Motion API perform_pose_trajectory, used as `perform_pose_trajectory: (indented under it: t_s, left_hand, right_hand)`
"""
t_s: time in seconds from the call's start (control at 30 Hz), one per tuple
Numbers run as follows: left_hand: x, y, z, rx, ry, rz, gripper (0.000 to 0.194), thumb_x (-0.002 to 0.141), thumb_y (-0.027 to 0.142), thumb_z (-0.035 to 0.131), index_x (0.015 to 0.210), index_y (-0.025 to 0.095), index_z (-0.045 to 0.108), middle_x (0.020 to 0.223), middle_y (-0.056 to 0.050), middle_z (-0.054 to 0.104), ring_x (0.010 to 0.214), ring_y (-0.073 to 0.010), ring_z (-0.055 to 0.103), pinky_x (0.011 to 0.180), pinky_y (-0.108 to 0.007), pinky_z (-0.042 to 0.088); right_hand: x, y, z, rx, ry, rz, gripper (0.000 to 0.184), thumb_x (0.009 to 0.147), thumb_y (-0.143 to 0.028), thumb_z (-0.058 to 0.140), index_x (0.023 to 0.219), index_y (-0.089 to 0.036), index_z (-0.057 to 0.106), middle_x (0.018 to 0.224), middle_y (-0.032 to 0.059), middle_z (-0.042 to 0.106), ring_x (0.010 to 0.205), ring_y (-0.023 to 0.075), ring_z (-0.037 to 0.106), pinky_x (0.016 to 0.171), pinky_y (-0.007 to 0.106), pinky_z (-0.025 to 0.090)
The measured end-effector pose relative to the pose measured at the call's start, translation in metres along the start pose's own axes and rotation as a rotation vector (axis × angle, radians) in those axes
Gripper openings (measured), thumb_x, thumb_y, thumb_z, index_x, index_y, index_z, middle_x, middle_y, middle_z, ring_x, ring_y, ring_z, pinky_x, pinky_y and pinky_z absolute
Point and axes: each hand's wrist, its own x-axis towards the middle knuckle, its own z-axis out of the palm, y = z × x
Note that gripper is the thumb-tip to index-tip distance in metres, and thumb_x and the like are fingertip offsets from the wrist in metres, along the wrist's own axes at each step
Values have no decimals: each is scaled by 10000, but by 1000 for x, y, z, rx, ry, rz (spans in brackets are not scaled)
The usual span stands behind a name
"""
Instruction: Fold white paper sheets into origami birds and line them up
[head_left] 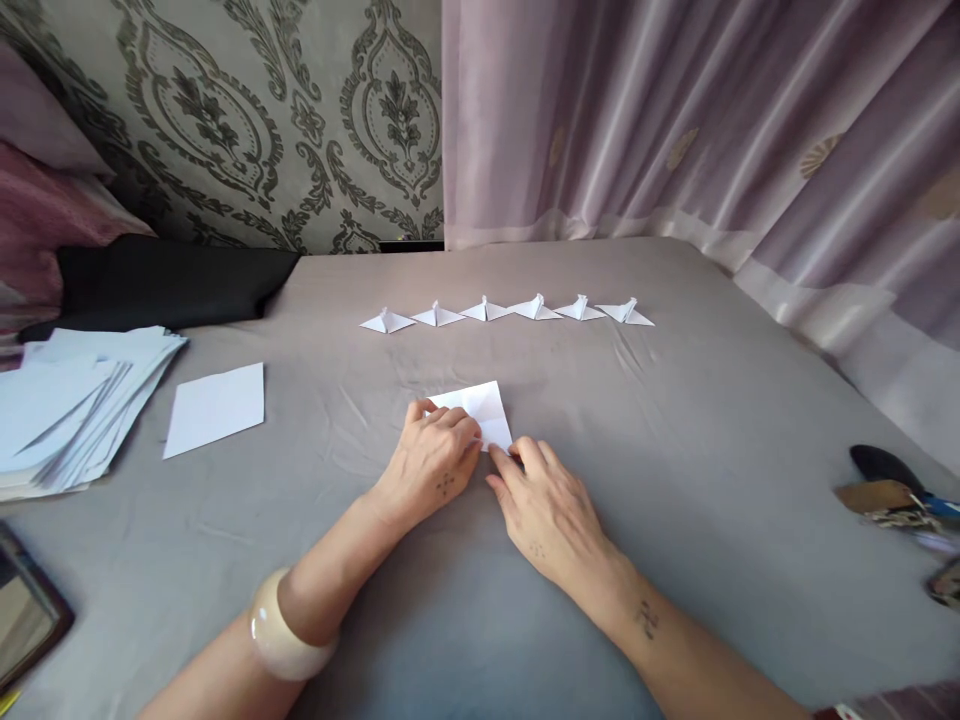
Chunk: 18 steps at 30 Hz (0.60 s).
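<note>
A folded white paper [480, 405] lies on the grey sheet [675, 450] in front of me. My left hand [435, 460] rests on its near left part, fingers curled down and pressing the paper flat. My right hand [544, 505] pinches the paper's near right corner with its fingertips. Farther back, several finished white paper birds [506, 312] stand in a row.
A single white sheet [216, 408] lies to the left, beside a stack of white paper [67, 405]. A black cloth [165, 282] sits at the back left. Small dark objects [896, 490] lie at the right edge. A framed item [26, 615] is at the near left.
</note>
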Motion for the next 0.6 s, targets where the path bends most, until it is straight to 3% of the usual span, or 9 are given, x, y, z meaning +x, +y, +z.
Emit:
perform_pose_trajectory:
  t_s: [0.1,0.3,0.47,0.6]
  left_hand:
    - [-1,-2,2,-9,10,-19,126,863,190,485,903,181,604,919,-44,682,818,-202,630,889,-396,321]
    - [-1,-5,6,-30,9,-32,107,866,206,497,946,189,567,953,-50,668,869,-216,630,896,-403,331]
    - [-2,-10,11,-59,42,-18,98,876,231,505,960,195,542,945,-47,654,840,-199,628,889,-396,348]
    - [-1,-9,7,-50,37,-8,111,853,198,502,951,180,551,919,-60,654,816,-201,628,895,-403,360]
  right_hand:
    - [1,0,-1,-8,-8,-7,375,956,-292,446,1303,-175,530,992,103,582,887,228,554,651,340,500]
    - [-2,-1,-3,9,-2,4,329,970,-256,407,1194,-113,599,988,112,585,895,212,551,705,332,495]
    - [3,-3,-1,-42,29,-17,351,956,-289,440,1274,-196,557,954,87,566,858,216,529,676,342,473]
    - [4,-5,-3,-43,44,-18,322,954,-283,449,1226,-184,591,943,82,566,869,214,531,679,336,461]
